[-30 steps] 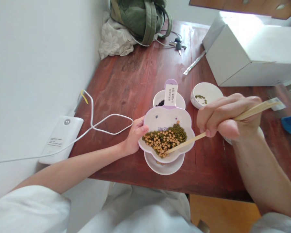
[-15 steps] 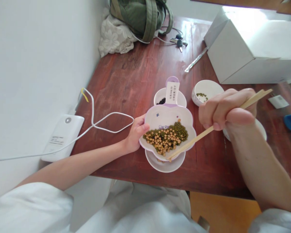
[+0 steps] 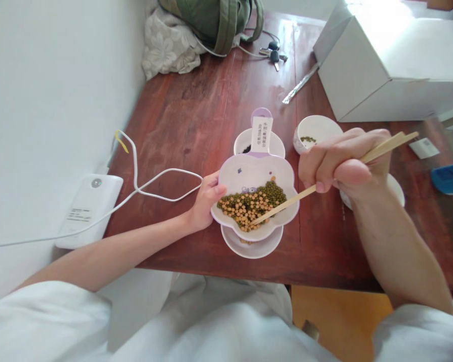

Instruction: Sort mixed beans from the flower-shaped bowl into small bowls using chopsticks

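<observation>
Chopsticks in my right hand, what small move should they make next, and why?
I'd probably nudge a few tan beans over the near rim with the chopsticks: their tips appear to be among those beans, close to that rim. Your left hand holds the purple-rimmed dish over a white bowl where tan pieces show.

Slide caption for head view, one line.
Left hand grips dish of mixed beans; right hand holds chopsticks among them.
</observation>
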Demonstrator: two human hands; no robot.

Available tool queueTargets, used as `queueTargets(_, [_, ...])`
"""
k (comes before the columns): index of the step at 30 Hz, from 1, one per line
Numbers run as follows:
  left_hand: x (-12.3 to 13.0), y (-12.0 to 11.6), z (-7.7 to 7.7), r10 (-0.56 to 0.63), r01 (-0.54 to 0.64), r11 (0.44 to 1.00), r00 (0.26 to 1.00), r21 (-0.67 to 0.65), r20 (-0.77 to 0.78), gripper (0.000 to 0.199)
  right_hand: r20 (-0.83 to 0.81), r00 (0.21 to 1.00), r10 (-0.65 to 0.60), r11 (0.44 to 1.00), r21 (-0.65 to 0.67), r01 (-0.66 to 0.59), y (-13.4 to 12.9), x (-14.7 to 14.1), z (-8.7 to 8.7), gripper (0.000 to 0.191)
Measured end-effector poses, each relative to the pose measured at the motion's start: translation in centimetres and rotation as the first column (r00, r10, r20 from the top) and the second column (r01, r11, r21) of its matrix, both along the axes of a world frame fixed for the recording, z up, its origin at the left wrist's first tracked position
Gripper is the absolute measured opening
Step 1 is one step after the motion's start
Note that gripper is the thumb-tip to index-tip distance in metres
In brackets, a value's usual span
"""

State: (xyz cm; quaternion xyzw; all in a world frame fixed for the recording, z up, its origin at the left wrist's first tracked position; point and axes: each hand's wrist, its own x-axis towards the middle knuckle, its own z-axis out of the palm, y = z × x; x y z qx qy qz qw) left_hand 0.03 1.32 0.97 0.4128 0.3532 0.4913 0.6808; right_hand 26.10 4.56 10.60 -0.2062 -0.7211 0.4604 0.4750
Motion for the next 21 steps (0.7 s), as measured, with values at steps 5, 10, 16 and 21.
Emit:
queueTargets(5, [0.1, 0.2, -0.2, -0.011, 0.011, 1.000, 1.000, 0.007, 0.024, 0.040, -0.017, 0.998, 0.067, 0.997, 0.042, -0.066, 0.9, 0.4, -0.6, 0.059])
queueTargets(10, [0.0, 0.2, -0.4, 0.034, -0.035, 0.999, 0.999, 0.012, 0.022, 0.043, -0.069, 0.991, 0.114, 0.993, 0.049, -0.111, 1.4, 0.4, -1.0, 0.054])
queueTargets(16, [0.0, 0.3, -0.1, 0.022, -0.022, 1.000, 1.000, -0.020, -0.018, 0.037, -0.034, 0.995, 0.094, 0.996, -0.005, -0.094, 1.1, 0.2, -0.9, 0.053])
queueTargets(21, [0.2, 0.3, 0.3, 0.014, -0.014, 0.999, 1.000, -0.029, -0.003, 0.038, -0.077, 0.989, 0.126, 0.992, -0.013, -0.127, 1.2, 0.4, -1.1, 0.054])
